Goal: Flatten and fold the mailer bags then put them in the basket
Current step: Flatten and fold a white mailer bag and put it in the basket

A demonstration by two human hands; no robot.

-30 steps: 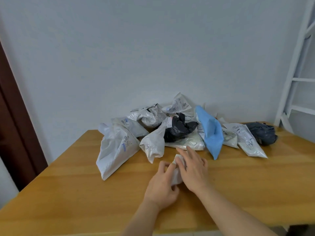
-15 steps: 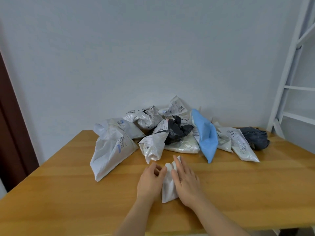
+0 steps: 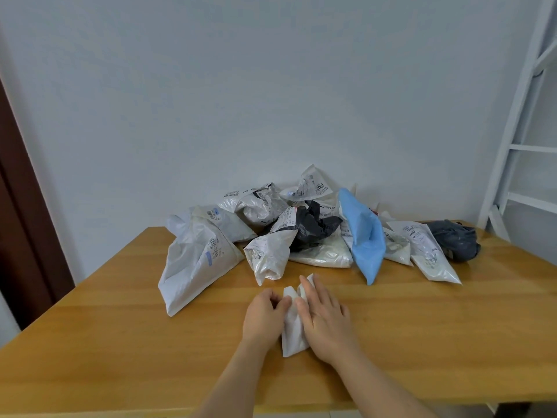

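Note:
A small white mailer bag [image 3: 292, 333], folded narrow, lies on the wooden table [image 3: 120, 342] between my hands. My left hand [image 3: 263, 318] curls against its left edge with the fingertips pinching the fold. Flat on top of its right side rests my right hand [image 3: 325, 318], fingers stretched out and pressing it down. Behind them a heap of crumpled mailer bags sits against the wall: a large white one [image 3: 196, 260], a blue one [image 3: 364, 239], a black one [image 3: 313, 226], a dark grey one [image 3: 455, 239]. No basket is in view.
A white metal ladder frame [image 3: 518, 131] stands at the right beside the table. A dark brown door frame [image 3: 21, 224] runs along the left. The table's front edge [image 3: 150, 413] lies just below my forearms.
The small white bag has been pulled nearer to me and pressed flatter. Both hands slid back along it. My view has dropped and shifted slightly.

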